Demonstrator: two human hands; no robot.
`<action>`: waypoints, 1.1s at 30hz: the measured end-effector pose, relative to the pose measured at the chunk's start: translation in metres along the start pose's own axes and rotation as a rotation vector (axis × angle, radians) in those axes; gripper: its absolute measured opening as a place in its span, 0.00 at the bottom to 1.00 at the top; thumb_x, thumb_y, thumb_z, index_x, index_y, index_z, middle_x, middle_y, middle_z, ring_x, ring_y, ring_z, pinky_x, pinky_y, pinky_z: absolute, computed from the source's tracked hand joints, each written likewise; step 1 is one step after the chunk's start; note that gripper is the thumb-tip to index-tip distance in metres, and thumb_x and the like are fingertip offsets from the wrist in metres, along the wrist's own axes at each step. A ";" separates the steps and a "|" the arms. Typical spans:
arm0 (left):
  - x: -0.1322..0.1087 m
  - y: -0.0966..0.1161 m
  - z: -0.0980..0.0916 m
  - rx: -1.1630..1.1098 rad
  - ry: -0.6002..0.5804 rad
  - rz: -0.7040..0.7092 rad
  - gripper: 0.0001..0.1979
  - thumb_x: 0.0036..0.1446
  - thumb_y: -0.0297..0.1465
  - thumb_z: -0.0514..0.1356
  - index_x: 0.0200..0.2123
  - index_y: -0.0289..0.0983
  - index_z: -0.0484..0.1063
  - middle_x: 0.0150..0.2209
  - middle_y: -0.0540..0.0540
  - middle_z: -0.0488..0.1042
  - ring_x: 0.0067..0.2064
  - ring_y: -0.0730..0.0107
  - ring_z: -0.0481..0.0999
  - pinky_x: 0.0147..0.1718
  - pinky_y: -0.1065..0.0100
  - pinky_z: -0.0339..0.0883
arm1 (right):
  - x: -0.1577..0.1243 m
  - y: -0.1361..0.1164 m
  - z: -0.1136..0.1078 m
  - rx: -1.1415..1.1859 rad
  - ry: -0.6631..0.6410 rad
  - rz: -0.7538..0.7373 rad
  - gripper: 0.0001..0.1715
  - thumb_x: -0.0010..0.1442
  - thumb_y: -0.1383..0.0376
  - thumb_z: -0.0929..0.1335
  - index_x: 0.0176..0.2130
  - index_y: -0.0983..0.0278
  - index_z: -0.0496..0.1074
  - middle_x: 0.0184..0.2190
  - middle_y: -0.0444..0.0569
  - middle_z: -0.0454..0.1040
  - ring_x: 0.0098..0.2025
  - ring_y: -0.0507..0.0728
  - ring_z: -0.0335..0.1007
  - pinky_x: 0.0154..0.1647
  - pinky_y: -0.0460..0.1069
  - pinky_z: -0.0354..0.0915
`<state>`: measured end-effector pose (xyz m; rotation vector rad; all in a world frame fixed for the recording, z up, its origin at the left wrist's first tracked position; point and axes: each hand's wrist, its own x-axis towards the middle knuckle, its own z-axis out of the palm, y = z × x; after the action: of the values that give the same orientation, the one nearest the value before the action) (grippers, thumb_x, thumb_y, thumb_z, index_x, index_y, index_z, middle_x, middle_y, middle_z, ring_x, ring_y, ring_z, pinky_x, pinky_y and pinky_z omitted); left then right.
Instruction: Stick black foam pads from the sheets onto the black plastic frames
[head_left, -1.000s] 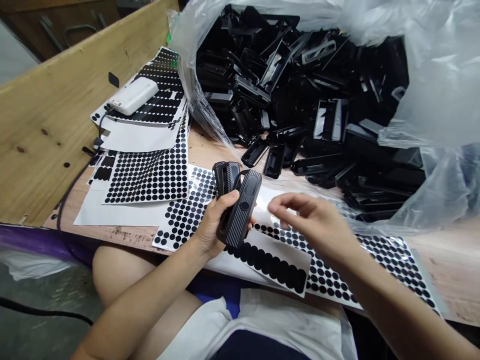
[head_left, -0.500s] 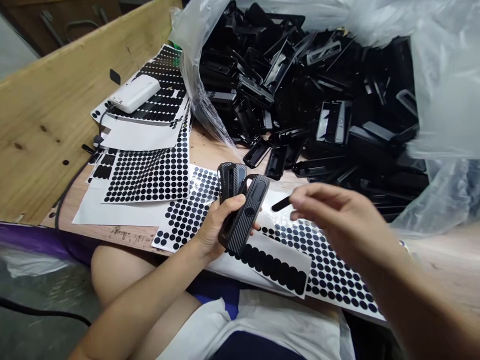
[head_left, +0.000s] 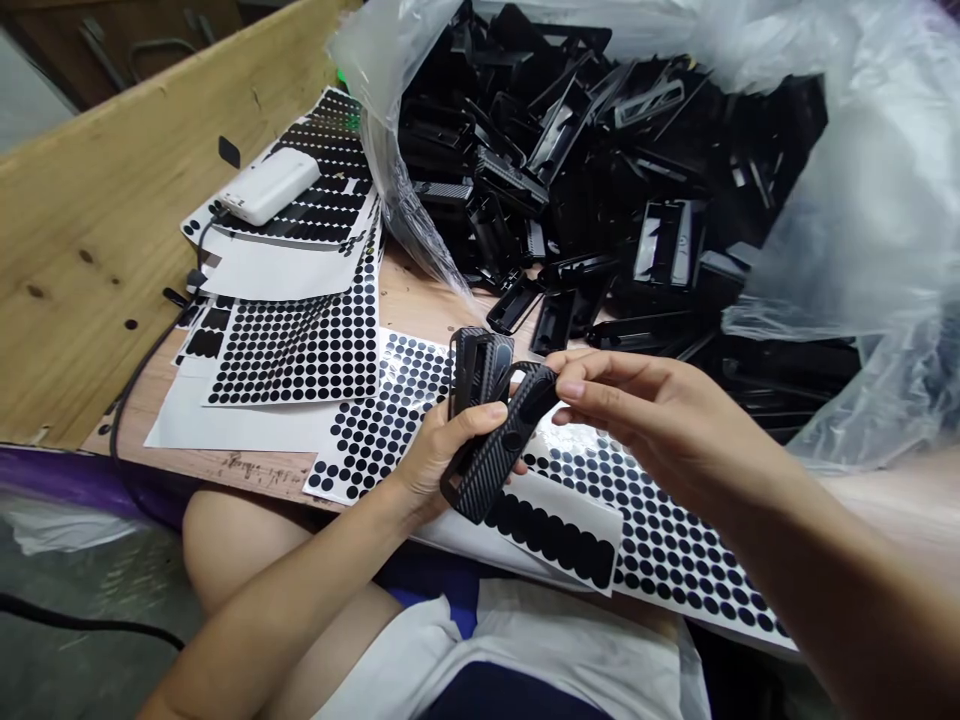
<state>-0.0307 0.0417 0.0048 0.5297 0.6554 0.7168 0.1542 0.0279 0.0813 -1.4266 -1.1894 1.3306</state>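
Note:
My left hand (head_left: 442, 450) is closed round black plastic casings with a carbon-fibre pattern. The front casing (head_left: 484, 480) tilts up to the right and has a round dark spot on its face. Behind it, a second casing (head_left: 480, 355) with an open slot sticks up from the same grip. At the front casing's upper end, my right hand (head_left: 630, 400) pinches a black oblong sticker (head_left: 537, 398) against its face. The fingertips partly cover the sticker, so its exact seating cannot be made out. Under both hands lie sheets of round black stickers (head_left: 652, 520).
A torn strip of joined black stickers (head_left: 555, 540) lies at the table's front edge. More sticker sheets (head_left: 300, 350) and a white power bank (head_left: 274, 187) with a cable are at left, beside a wooden board (head_left: 150, 200). Many black casings (head_left: 555, 200) fill a clear plastic bag (head_left: 885, 220) behind.
My right hand has moved left with the oblong sticker, from beside the front casing onto its upper end. The casings in my left hand have shifted slightly right and turned a little.

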 end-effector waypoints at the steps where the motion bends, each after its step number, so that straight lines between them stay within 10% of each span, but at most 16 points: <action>1: 0.000 0.000 0.000 -0.001 0.002 -0.004 0.24 0.44 0.47 0.73 0.37 0.33 0.77 0.26 0.45 0.77 0.24 0.66 0.79 0.21 0.71 0.70 | 0.000 0.000 0.000 -0.002 -0.003 -0.001 0.17 0.47 0.51 0.81 0.27 0.59 0.81 0.41 0.49 0.80 0.40 0.57 0.72 0.39 0.49 0.71; 16: -0.002 0.001 0.002 0.014 0.020 0.003 0.24 0.45 0.46 0.73 0.38 0.33 0.78 0.27 0.46 0.77 0.25 0.66 0.79 0.22 0.72 0.70 | -0.002 -0.008 -0.001 -0.378 0.060 -0.155 0.23 0.53 0.42 0.76 0.31 0.59 0.80 0.39 0.51 0.81 0.44 0.63 0.76 0.43 0.54 0.73; 33: -0.004 0.003 0.003 -0.002 0.031 0.003 0.24 0.46 0.44 0.73 0.41 0.34 0.77 0.28 0.46 0.78 0.25 0.68 0.80 0.21 0.75 0.70 | -0.010 -0.009 0.004 -0.679 0.119 -0.392 0.08 0.65 0.58 0.71 0.37 0.58 0.78 0.36 0.48 0.82 0.42 0.62 0.79 0.42 0.56 0.74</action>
<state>-0.0324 0.0399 0.0107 0.5187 0.6828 0.7291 0.1492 0.0198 0.0922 -1.5775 -1.8270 0.5765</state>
